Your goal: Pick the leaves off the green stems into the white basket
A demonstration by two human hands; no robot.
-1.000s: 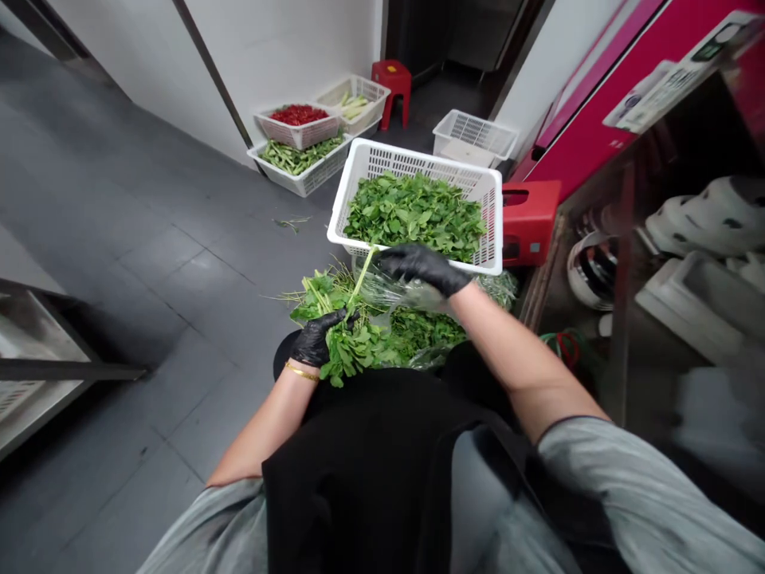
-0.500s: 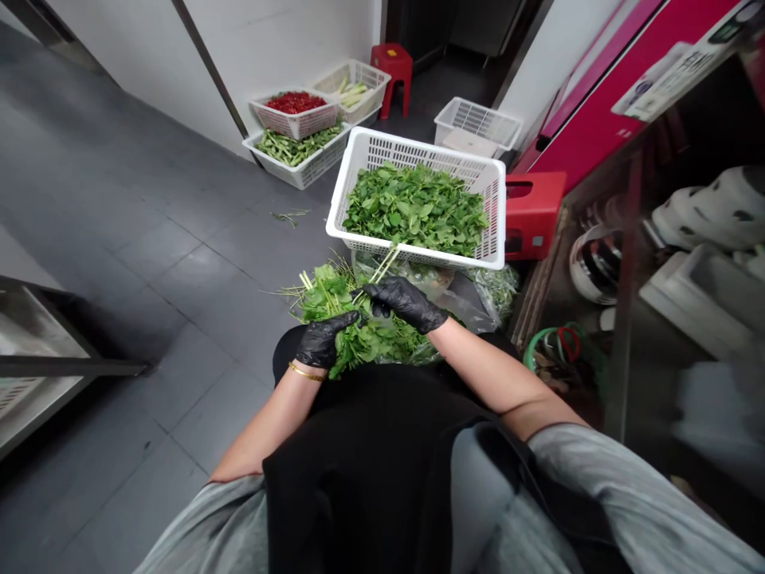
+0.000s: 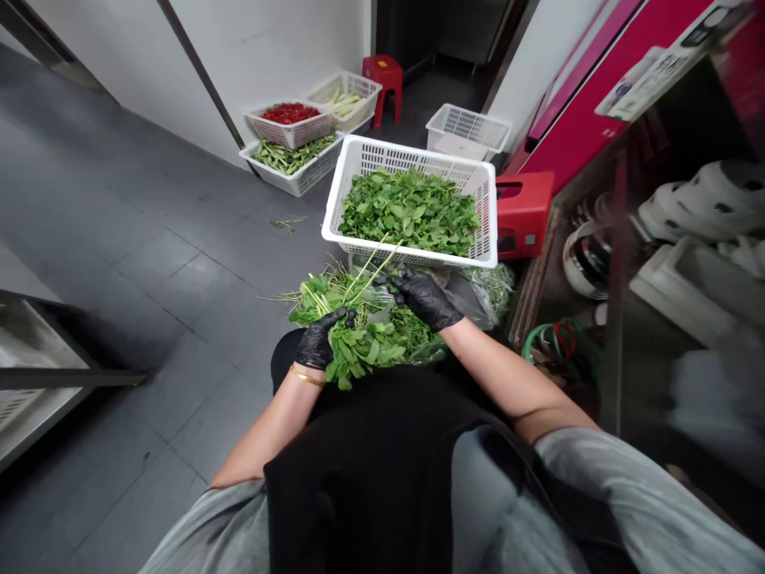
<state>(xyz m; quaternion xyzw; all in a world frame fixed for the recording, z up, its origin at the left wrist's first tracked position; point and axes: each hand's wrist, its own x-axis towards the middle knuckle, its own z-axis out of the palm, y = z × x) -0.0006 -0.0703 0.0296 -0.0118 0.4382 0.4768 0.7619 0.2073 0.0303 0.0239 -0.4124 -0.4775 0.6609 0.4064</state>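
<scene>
The right hand [image 3: 425, 300] has drawn away from the left hand [image 3: 319, 341]; whether its curled fingers hold anything is unclear. The left's black-gloved fingers grip thin-stemmed, ruffled greens [image 3: 366, 352] below the slotted plastic basket [image 3: 412, 253].

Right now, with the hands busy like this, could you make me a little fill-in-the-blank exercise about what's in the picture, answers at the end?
The left hand grips leafy stems and wears a glove coloured ____.
The gold bracelet circles the ____ wrist.
The big white basket beyond the hands holds leaves coloured ____.
The stool near the wall is coloured ____.

Missing words: black; left; green; red.
</scene>
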